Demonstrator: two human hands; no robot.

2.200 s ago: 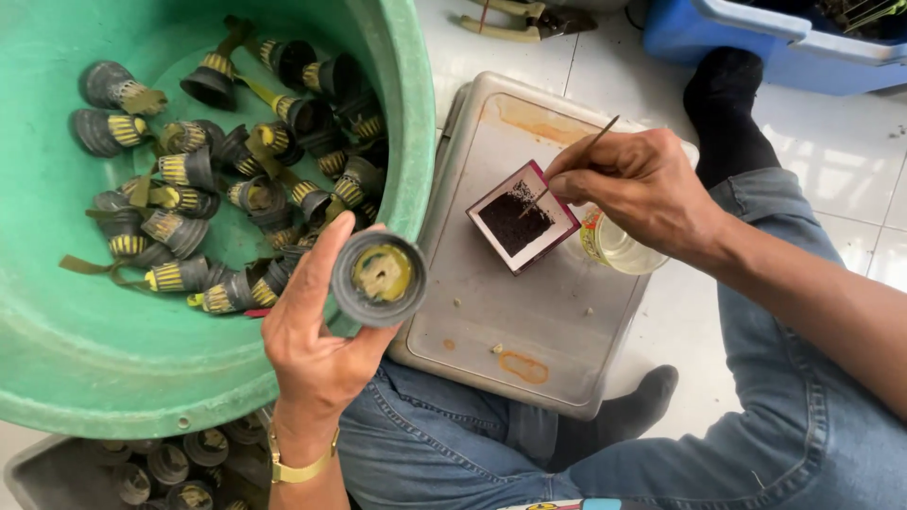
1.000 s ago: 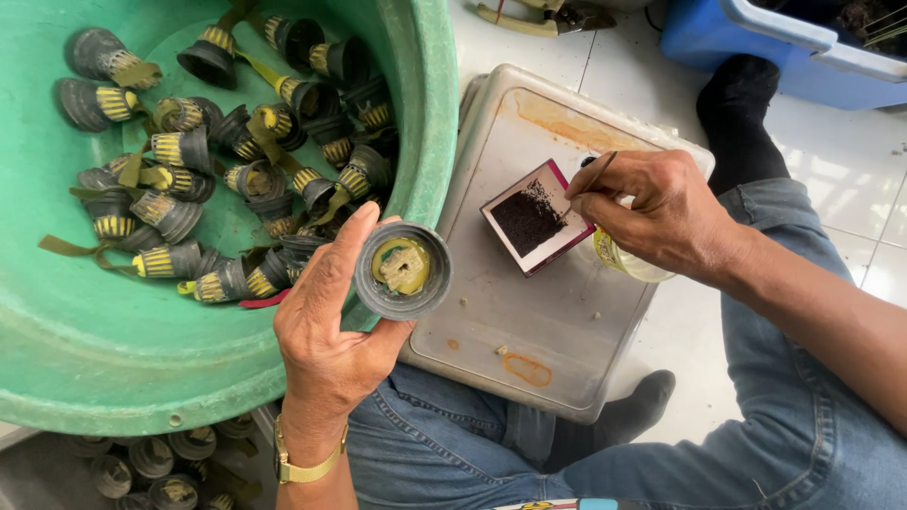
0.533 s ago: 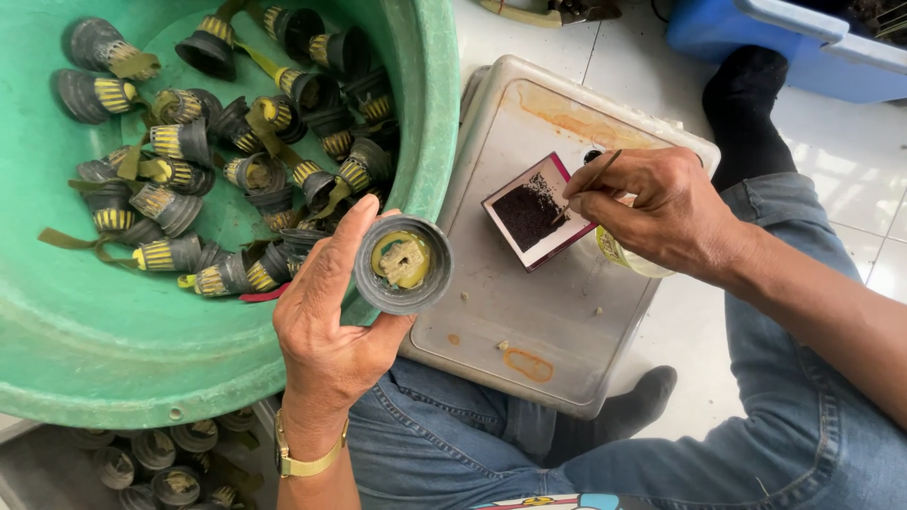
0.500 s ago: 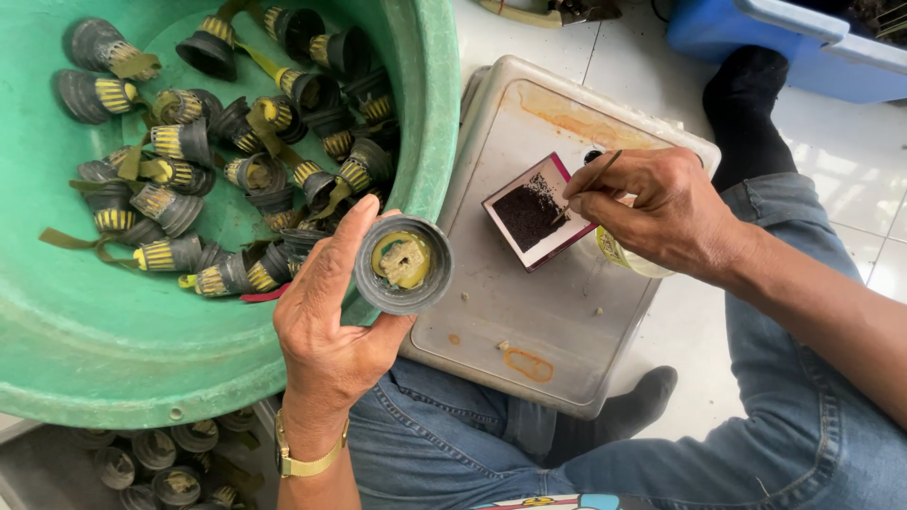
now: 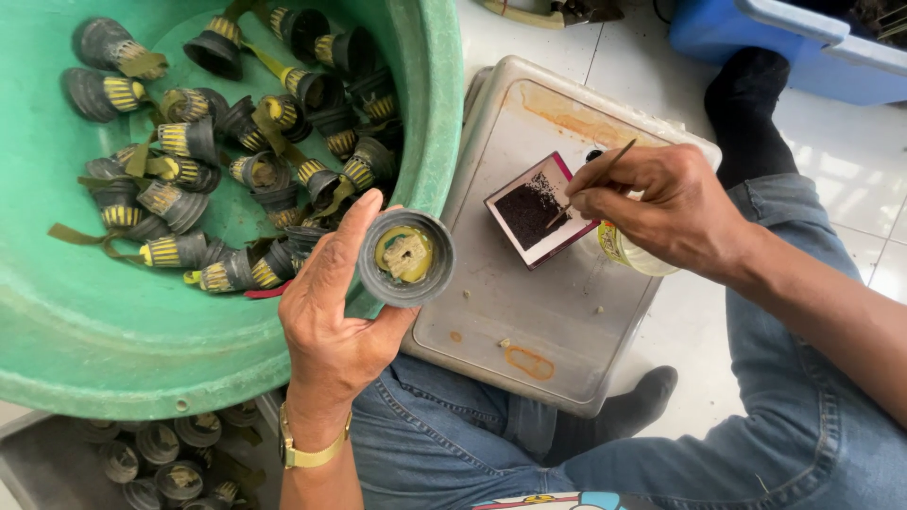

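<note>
A person sits on a white tiled floor (image 5: 850,189), seen from above. The left hand (image 5: 335,321) is closed around a small dark round cup (image 5: 406,257), thumb and fingers wrapped about its side, its open mouth turned up toward the camera. Inside the cup sits a yellow ring with a pale lump at the centre. The right hand (image 5: 666,208) lies to the right of the cup and well apart from it, pinching a thin stick (image 5: 595,175) between thumb and fingertips. The stick slants down and to the left, its tip resting in a small square tray (image 5: 534,210) of dark powder. The tray lies on an upturned, stained beige plastic lid (image 5: 548,312) resting across the person's lap. A clear jar (image 5: 633,253) shows partly under the right hand. To the left, a large green basin (image 5: 142,331) holds many similar dark cups with yellow-striped bands. More such cups fill a grey bin (image 5: 142,463) below the basin. A blue crate (image 5: 803,47) stands at the top right.
</note>
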